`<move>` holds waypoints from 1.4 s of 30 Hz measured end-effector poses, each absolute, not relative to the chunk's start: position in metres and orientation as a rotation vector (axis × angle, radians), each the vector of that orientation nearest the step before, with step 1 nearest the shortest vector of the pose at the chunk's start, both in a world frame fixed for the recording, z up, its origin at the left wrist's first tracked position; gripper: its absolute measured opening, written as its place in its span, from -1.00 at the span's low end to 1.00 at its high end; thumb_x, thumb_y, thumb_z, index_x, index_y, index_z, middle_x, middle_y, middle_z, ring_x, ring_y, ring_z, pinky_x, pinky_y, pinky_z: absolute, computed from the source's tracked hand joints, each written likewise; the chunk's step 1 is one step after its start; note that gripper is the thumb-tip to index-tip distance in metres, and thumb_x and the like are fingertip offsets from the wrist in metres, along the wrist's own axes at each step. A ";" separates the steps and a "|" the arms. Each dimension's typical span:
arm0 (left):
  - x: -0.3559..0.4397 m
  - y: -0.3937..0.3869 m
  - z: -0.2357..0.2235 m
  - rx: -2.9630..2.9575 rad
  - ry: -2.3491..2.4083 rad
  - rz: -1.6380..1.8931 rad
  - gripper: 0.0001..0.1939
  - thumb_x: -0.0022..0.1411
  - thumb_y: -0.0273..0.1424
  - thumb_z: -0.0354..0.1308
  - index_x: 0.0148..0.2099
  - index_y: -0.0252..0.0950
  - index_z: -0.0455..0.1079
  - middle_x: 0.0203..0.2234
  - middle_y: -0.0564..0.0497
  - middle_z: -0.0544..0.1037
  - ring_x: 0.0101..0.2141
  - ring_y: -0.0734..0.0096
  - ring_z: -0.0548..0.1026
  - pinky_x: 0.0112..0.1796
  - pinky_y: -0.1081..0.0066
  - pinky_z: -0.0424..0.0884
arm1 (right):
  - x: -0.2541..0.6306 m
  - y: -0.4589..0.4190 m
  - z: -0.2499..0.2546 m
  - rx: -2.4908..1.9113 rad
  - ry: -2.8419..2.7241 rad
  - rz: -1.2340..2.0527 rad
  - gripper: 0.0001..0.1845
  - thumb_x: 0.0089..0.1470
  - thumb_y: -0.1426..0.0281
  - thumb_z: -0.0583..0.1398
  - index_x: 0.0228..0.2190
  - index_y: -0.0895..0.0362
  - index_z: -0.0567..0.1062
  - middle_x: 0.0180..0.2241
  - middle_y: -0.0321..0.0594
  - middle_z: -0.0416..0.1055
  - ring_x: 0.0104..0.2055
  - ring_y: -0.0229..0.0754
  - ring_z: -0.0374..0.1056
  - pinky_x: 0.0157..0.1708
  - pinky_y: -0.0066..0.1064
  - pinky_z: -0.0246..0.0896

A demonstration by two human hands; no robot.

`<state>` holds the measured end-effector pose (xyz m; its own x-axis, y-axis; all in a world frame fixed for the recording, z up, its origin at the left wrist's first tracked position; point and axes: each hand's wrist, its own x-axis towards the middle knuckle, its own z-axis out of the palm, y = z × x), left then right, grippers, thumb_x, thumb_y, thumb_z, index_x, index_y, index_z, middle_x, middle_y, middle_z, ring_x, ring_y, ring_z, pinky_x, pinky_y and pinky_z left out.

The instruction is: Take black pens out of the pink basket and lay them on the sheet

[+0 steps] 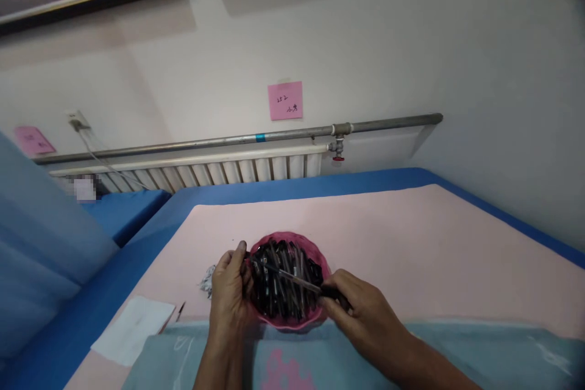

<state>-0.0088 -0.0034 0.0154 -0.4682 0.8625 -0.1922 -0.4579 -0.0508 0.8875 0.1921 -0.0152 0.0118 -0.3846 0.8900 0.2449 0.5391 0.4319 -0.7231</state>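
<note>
A pink bowl (320,262) full of small dark, pen-like parts (283,280) sits on the pink table cover near me. My left hand (228,292) curls round the bowl's left rim, thumb up at the edge. My right hand (361,311) is at the bowl's right side, closed in a pinch on a thin metal tool (292,277) with a dark handle. The tool reaches left across the parts to the bowl's left side. A small crumpled silvery scrap (208,281) lies just left of my left hand.
A white paper sheet (132,326) and a thin pencil-like stick (180,312) lie at the left front. A pale blue sheet (479,347) covers the near edge. The blue table edge (320,183) meets a radiator (205,173) and pipe along the wall.
</note>
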 end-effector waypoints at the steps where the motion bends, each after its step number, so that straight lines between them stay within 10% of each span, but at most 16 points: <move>1: -0.011 -0.003 0.015 0.522 1.270 1.704 -0.56 -0.17 -0.14 0.25 -0.59 -0.27 0.06 -0.82 0.30 0.04 -0.79 0.71 -0.01 -0.76 0.61 -0.10 | 0.193 -0.014 0.012 -1.218 -2.050 0.746 -0.92 -0.03 0.44 0.09 -0.51 0.11 0.36 -0.53 -0.29 0.29 -0.49 -0.25 0.20 -0.48 -0.43 0.05; 13: -0.025 -0.004 0.010 0.793 1.515 1.553 -0.72 -0.12 -0.29 0.21 -0.31 -0.33 0.41 -0.63 0.13 0.38 -0.66 0.62 0.24 -0.66 0.58 0.11 | 0.197 -0.005 0.015 -1.296 -1.828 0.951 -0.80 -0.01 0.30 0.07 -0.56 0.12 0.36 -0.58 -0.32 0.29 -0.49 -0.24 0.20 -0.47 -0.43 0.08; 21: 0.003 -0.008 0.009 0.575 1.105 1.371 -0.73 -0.13 -0.29 0.27 -0.44 -0.30 0.27 -0.75 0.25 0.18 -0.75 0.73 0.09 -0.72 0.65 -0.07 | 0.188 -0.012 0.013 -1.268 -1.843 1.003 -0.86 -0.03 0.36 0.08 -0.56 0.12 0.34 -0.60 -0.34 0.24 -0.52 -0.27 0.15 -0.49 -0.44 0.05; 33: -0.053 -0.001 0.013 0.357 1.318 1.995 -0.74 -0.19 -0.30 0.26 -0.47 -0.31 0.28 -0.70 0.23 0.24 -0.72 0.70 0.13 -0.71 0.61 0.02 | 0.201 -0.001 0.013 -1.262 -1.886 0.811 -0.83 -0.03 0.35 0.06 -0.57 0.12 0.36 -0.62 -0.34 0.27 -0.53 -0.26 0.18 -0.52 -0.46 0.07; 42: -0.033 -0.002 0.010 0.858 1.613 1.452 -0.68 -0.18 -0.15 0.23 -0.50 -0.33 0.35 -0.77 0.18 0.23 -0.72 0.59 0.15 -0.69 0.53 0.01 | 0.201 0.001 0.016 -1.306 -1.764 0.912 -0.83 -0.05 0.33 0.08 -0.58 0.12 0.35 -0.62 -0.35 0.24 -0.52 -0.27 0.16 -0.50 -0.46 0.06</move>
<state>-0.0328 -0.0025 0.0103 -0.4624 0.8794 -0.1133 -0.0203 0.1172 0.9929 0.2013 0.0014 0.0163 -0.2015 0.9678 0.1509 0.4366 0.2266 -0.8707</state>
